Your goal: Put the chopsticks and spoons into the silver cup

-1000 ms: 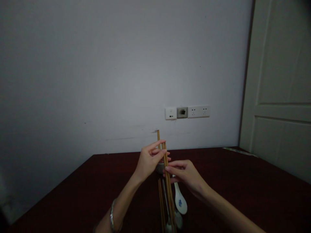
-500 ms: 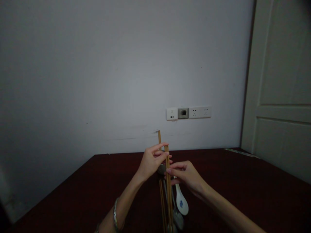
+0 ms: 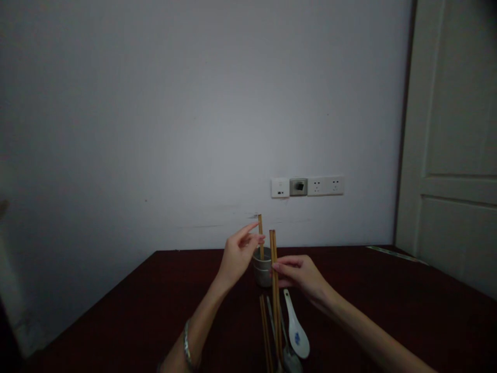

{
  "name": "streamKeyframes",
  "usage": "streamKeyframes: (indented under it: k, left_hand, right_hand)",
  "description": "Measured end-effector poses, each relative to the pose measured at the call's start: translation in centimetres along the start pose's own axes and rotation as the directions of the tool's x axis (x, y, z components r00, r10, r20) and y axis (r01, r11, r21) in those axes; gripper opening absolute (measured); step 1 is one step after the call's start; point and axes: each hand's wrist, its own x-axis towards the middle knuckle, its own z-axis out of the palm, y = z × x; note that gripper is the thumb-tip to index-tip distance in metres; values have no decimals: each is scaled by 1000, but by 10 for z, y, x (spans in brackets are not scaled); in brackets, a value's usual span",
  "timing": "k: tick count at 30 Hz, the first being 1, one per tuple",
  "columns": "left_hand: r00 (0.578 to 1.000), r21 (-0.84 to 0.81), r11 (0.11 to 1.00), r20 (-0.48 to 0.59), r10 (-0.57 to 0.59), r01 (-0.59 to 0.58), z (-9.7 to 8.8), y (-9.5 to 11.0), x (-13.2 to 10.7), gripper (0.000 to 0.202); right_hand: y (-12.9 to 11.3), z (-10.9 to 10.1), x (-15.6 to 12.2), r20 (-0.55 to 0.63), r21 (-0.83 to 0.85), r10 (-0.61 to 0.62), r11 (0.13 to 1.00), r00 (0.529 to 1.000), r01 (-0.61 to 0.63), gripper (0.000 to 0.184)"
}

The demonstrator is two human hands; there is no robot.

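Observation:
My left hand (image 3: 238,254) pinches a single wooden chopstick (image 3: 261,235) upright, its lower end inside a small grey cup (image 3: 263,269) on the dark red table (image 3: 155,300). My right hand (image 3: 298,274) grips a pair of chopsticks (image 3: 274,280) held upright just right of the cup. Below my hands lie more chopsticks (image 3: 265,336), a white ceramic spoon with a blue mark (image 3: 297,334) and a metal spoon (image 3: 289,357). A silver bangle (image 3: 187,349) is on my left wrist.
A pale wall with a row of sockets and a switch (image 3: 307,186) stands behind the table. A white door (image 3: 454,171) is at the right. A light strip (image 3: 396,255) lies near the table's far right edge.
My left hand has taken one chopstick away from the bundle and set its end into the cup. My right hand keeps the other pair. The grey cup now shows between my hands.

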Motion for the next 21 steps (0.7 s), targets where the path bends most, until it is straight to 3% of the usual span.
streamKeyframes:
  k: [6, 12, 16, 21]
  left_hand:
    - [989, 10, 1000, -148, -20, 21, -25, -4, 13, 44]
    - [983, 8, 999, -177, -48, 50, -33, -6, 16, 42]
    - [983, 11, 998, -178, -55, 58, -34, -7, 17, 39]
    - [984, 8, 997, -159, -78, 81, -34, -10, 19, 35]
  right_hand:
    - [-36, -20, 63, -82, -40, -128, 991, 988, 125, 24]
    - [-62, -33, 130, -173, -76, -207, 978, 963, 196, 16]
    - [-53, -39, 159, -238, -119, -218, 974, 946, 195, 12]
    - [-22, -47, 178, -292, -153, -191, 977, 937, 151, 13]
